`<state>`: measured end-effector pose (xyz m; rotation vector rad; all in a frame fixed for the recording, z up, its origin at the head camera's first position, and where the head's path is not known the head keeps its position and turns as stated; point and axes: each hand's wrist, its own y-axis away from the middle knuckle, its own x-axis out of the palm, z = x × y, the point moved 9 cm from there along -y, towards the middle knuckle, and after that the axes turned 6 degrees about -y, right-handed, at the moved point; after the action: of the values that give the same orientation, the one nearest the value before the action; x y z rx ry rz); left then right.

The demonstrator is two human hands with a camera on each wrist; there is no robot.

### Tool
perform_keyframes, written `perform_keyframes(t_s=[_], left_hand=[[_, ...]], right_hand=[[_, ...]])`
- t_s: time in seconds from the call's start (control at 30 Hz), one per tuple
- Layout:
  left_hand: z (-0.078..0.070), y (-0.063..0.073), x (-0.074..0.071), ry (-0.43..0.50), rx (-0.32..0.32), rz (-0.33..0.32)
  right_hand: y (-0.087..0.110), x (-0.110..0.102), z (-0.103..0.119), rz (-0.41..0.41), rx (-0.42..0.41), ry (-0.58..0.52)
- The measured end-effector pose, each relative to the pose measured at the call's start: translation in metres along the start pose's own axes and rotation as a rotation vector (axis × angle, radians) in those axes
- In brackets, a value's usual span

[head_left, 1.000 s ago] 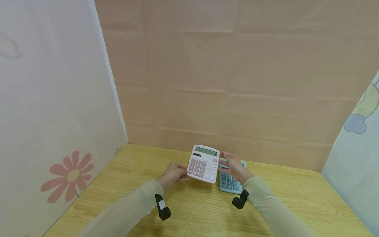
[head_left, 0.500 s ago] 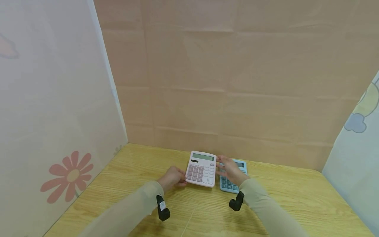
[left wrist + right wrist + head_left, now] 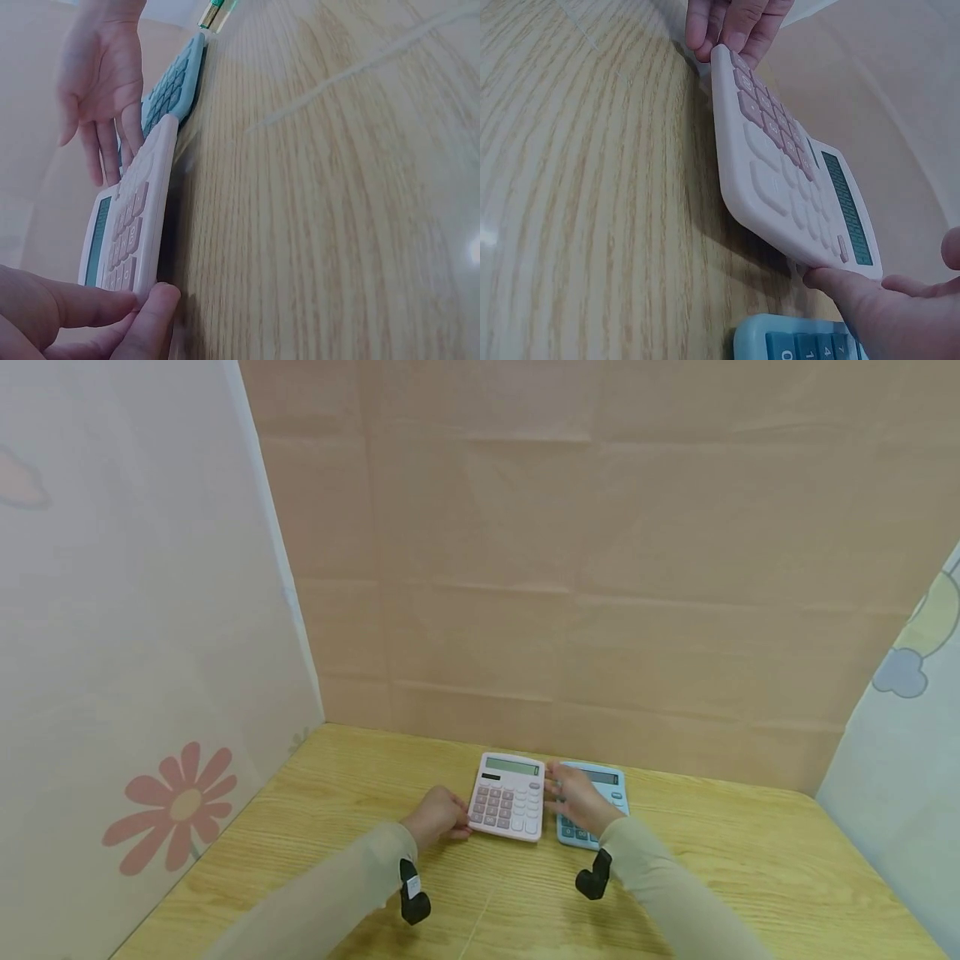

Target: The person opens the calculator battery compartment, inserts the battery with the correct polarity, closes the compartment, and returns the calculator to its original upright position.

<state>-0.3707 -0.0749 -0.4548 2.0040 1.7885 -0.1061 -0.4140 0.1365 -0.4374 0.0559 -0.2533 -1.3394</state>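
Note:
A pink-and-white calculator [image 3: 508, 797] is face up, close over the wooden table, its display toward the back. My left hand [image 3: 437, 817] pinches its lower left corner between thumb and fingers, seen closely in the left wrist view. At its right edge, the fingertips of my right hand [image 3: 581, 797] touch the side with fingers extended and the palm spread. A shadow shows beneath the raised near edge of the calculator [image 3: 742, 180] in the right wrist view. Under my right hand lies a blue calculator [image 3: 615, 795], partly hidden by that hand.
The wooden table [image 3: 712, 852] meets a brown paper-like backdrop [image 3: 480, 610] behind the calculators. A pale panel with a flower print [image 3: 183, 804] stands at the left. At the top of the left wrist view is a small green object [image 3: 211, 13].
The pink calculator has come down toward the table and slightly left, straightening as it lowers. Both hands moved with it, and more of the blue calculator's display now shows.

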Motion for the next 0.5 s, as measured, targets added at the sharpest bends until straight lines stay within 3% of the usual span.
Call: perform_keyframes(t_s=[0.5], left_hand=[[0.0042, -0.0018, 0.0008, -0.043, -0.025, -0.021]], right_hand=[[0.0033, 0.0069, -0.0023, 0.039, -0.005, 0.022]])
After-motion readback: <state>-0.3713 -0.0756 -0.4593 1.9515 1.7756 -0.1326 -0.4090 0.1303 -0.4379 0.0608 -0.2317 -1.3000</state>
